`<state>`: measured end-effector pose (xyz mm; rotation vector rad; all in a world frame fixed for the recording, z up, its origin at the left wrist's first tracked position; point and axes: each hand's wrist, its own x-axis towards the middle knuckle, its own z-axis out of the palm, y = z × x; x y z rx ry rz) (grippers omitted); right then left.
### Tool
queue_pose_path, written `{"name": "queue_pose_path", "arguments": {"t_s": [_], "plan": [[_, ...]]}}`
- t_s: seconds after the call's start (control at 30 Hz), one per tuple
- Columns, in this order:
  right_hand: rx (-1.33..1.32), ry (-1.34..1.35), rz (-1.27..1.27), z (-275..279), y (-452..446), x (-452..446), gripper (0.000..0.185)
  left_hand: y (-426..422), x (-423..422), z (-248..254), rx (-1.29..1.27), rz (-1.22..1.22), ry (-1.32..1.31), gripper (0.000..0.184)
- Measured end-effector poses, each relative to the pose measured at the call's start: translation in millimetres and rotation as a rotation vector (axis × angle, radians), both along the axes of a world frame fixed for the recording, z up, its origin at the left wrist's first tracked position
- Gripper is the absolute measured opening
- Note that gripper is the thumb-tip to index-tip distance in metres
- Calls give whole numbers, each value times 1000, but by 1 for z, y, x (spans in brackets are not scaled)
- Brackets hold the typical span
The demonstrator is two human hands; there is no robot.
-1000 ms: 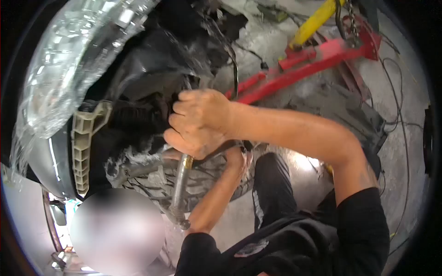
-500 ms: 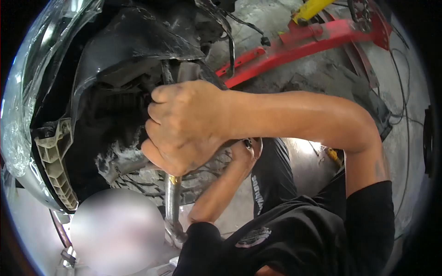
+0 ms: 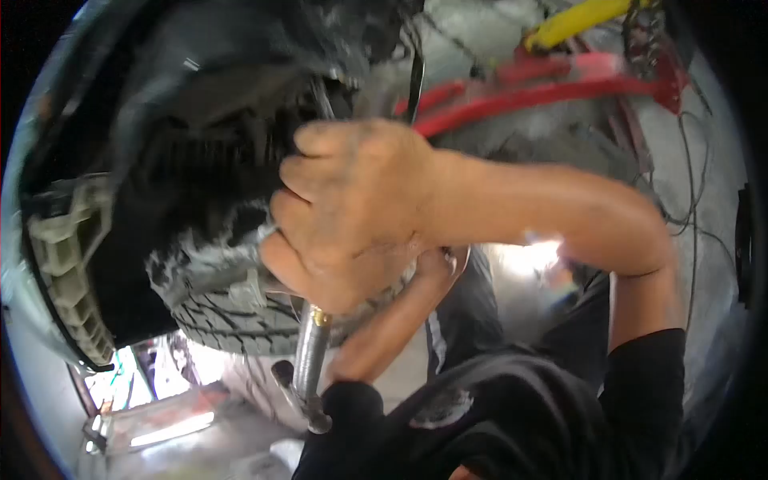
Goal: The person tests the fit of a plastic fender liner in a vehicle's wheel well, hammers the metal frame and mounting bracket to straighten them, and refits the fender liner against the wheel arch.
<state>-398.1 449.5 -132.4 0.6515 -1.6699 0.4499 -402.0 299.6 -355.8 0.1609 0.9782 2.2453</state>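
My right hand [image 3: 352,212] is a closed fist around a steel rod [image 3: 312,348]. The rod slants downward out of the fist, with a brassy spot just below the fingers and a short crossbar with rounded ends at its lower end. My left forearm [image 3: 388,332] rises behind the right one. Only the wrist and the edge of my left hand [image 3: 440,268] show; its fingers are hidden behind my right hand and forearm. Behind the fist lie a dark wheel well and a treaded tyre [image 3: 240,324].
A red steel beam [image 3: 552,84] runs across the upper right, with a yellow bar [image 3: 584,22] above it. At left stands a ribbed plastic bracket [image 3: 68,264] on the car body. Cables [image 3: 694,208] trail over the concrete floor at right.
The view has shifted and blurred with motion. My fist and the rod sit slightly further right, the rod tilting more. A blurred round patch at lower left is gone, showing floor and tyre.
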Motion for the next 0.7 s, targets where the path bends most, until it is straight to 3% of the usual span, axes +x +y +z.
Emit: {"name": "queue_pose_path", "arguments": {"t_s": [0.03, 0.1, 0.23, 0.37, 0.4, 0.57, 0.63, 0.7], "plan": [[-23, 82, -40, 6, 3, -5, 34, 21, -3, 21, 33, -4, -116, 21], [40, -23, -89, 16, 3, 7, 42, 36, 13, 60, -195, 226, -97, 20], [84, -98, -171, 24, 3, 16, 40, 45, 8, 106, -85, 210, 3, 24], [65, -80, -204, 28, -6, 18, 41, 19, -34, 52, -285, 97, 292, 25], [61, -74, -214, 30, -10, 18, 41, 17, -30, 69, -397, 89, 340, 25], [74, 9, -275, 34, -19, 13, 35, 18, -67, 55, -468, -49, 229, 29], [113, 30, -287, 36, -23, 3, 34, 21, -24, 119, -825, -104, 293, 31], [132, 46, -265, 35, -24, -3, 32, 25, -20, 121, -826, -103, 262, 34]]}}
